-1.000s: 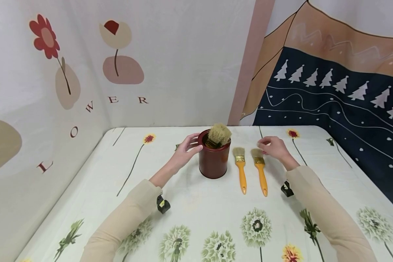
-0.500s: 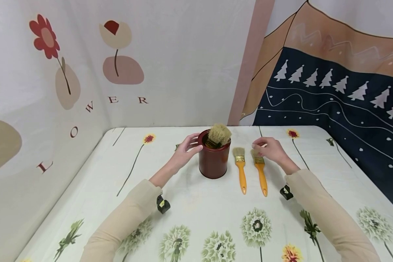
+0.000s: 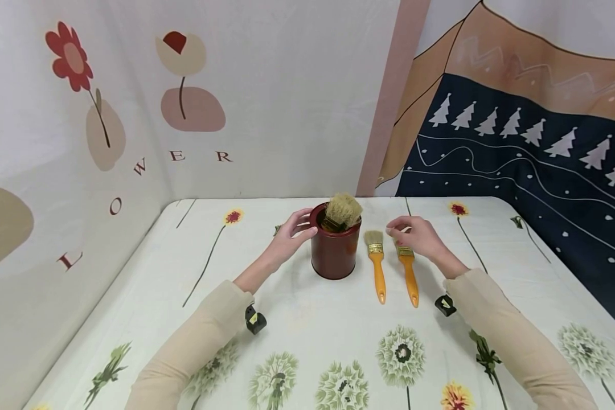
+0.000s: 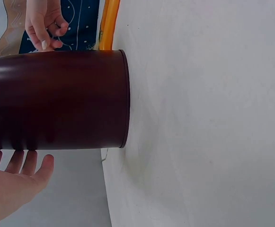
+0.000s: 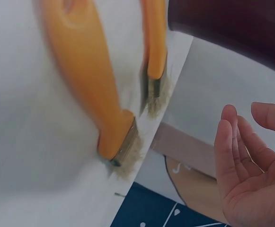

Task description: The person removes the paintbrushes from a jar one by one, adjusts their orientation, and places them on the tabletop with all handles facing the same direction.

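A dark red can [image 3: 333, 253] stands at the middle of the table with tan brush bristles [image 3: 342, 209] sticking out of its top. My left hand [image 3: 302, 223] rests against the can's upper left side; in the left wrist view its fingers [image 4: 21, 163] lie straight along the can [image 4: 57, 99]. Two orange-handled brushes lie right of the can, side by side: one [image 3: 376, 267] nearer the can, the other [image 3: 409, 273] further right. My right hand [image 3: 405, 230] hovers over the further brush's bristles, fingers [image 5: 241, 156] relaxed and holding nothing.
A flower-print cloth [image 3: 307, 341] covers the table. Printed fabric walls stand close at the back left [image 3: 184, 114] and right [image 3: 517, 142]. The table's right edge runs along the dark tree-print hanging.
My right hand has drifted left, from beside the further brush's head to above its bristles. The left hand, can and brushes have not moved.
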Available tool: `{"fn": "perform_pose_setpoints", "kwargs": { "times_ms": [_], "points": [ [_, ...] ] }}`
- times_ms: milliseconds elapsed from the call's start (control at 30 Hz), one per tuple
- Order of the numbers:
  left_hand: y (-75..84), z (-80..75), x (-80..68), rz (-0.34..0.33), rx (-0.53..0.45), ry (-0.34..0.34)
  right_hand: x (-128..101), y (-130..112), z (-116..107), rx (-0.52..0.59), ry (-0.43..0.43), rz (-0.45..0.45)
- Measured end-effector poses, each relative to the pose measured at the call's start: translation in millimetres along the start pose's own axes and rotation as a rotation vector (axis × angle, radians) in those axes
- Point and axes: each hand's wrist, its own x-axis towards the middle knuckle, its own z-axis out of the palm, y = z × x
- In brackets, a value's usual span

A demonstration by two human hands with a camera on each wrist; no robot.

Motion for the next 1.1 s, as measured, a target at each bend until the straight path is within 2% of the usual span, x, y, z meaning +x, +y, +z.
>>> {"fn": "perform_pose_setpoints", "kwargs": {
  "times_ms": [533, 767, 833, 1000, 1100],
  "points": [
    [1.3, -0.8, 0.4, -0.016, -0.001, -0.013, -8, -19, 5, -0.013, -0.013, -0.074],
    [23.0, 3.2, -9.2, -0.014, 0.011, -0.017, -11, -27, 6, -0.028, -0.002, -0.109],
    [18.7, 2.5, -8.0, -0.008, 0.012, -0.014, -12, -29, 7, -0.033, 0.006, -0.119],
    [19.2, 2.3, -8.4, -0.004, 0.005, -0.016, -13, -35, 8, -0.024, 0.021, -0.148],
    [28.1, 3.9, -11.7, -0.008, 0.009, -0.018, -14, -38, 9, -0.009, 0.028, -0.158]
  ]
}}
